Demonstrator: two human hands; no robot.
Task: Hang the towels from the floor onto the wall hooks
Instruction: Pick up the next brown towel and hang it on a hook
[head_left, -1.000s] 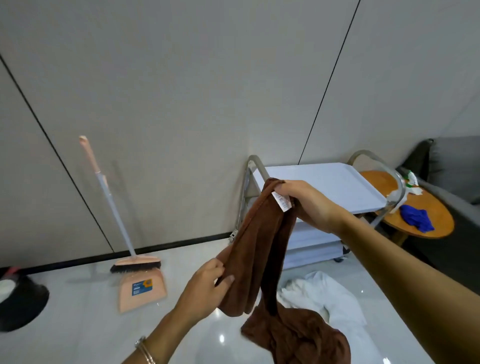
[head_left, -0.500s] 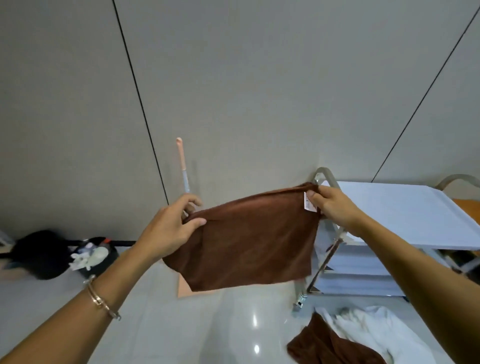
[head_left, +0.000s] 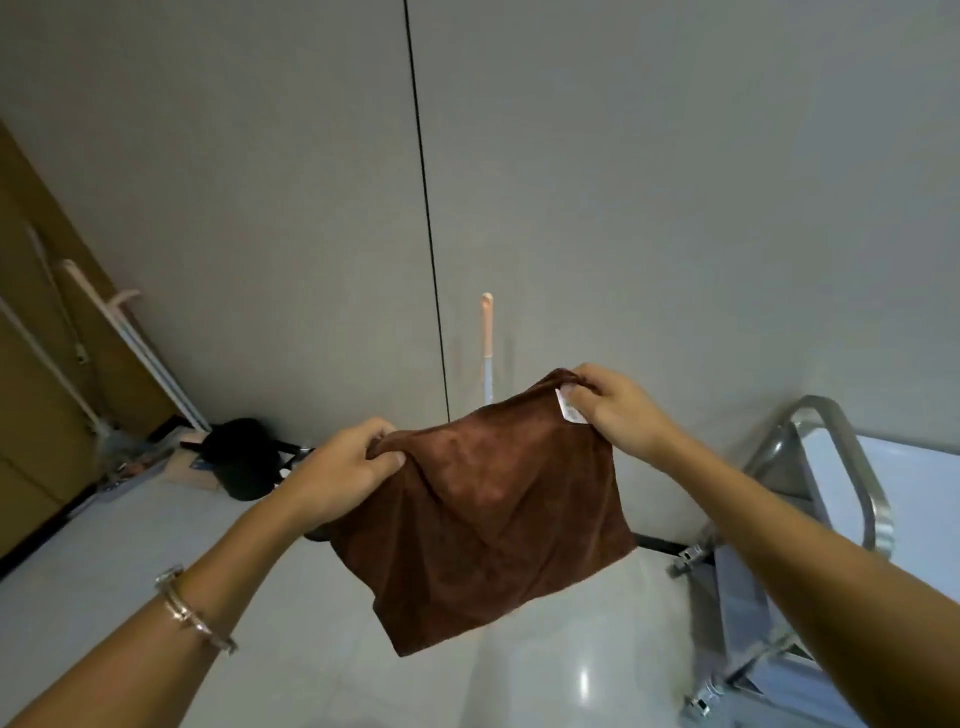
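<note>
Left hand (head_left: 353, 467): fingers curled, thumb pressed across them, pinching the upper left corner of the brown towel (head_left: 483, 514). There is a metal bracelet (head_left: 195, 616) on that wrist.

Right hand (head_left: 615, 410): fingers curled round the upper right corner, held higher than the left, so the top edge slopes up to the right. A white care label (head_left: 569, 413) sticks out of the hem just beside the right fingertips.

The towel hangs in the air between the two hands, spread roughly flat. It is slack and creased along the top, and the lower edge hangs free, clear of the glossy pale floor (head_left: 156, 571).

Behind the towel is a grey panelled wall (head_left: 623, 182). A broom handle (head_left: 487, 332), peach tip over a pale shaft, stands against it, and the cloth hides its lower part. A dark vertical seam (head_left: 423, 208) runs down the wall just left of the handle.

At the right edge is a metal trolley (head_left: 810, 408) with a tubular handle and a white top, standing on the floor.

Far left, at the foot of the wall, a black object (head_left: 236, 457) lies on the floor. It may be a bag or a bin; it is too dark to tell. Beyond it, long pale poles (head_left: 141, 353) lean in the corner against a brown panel (head_left: 31, 364).
</note>
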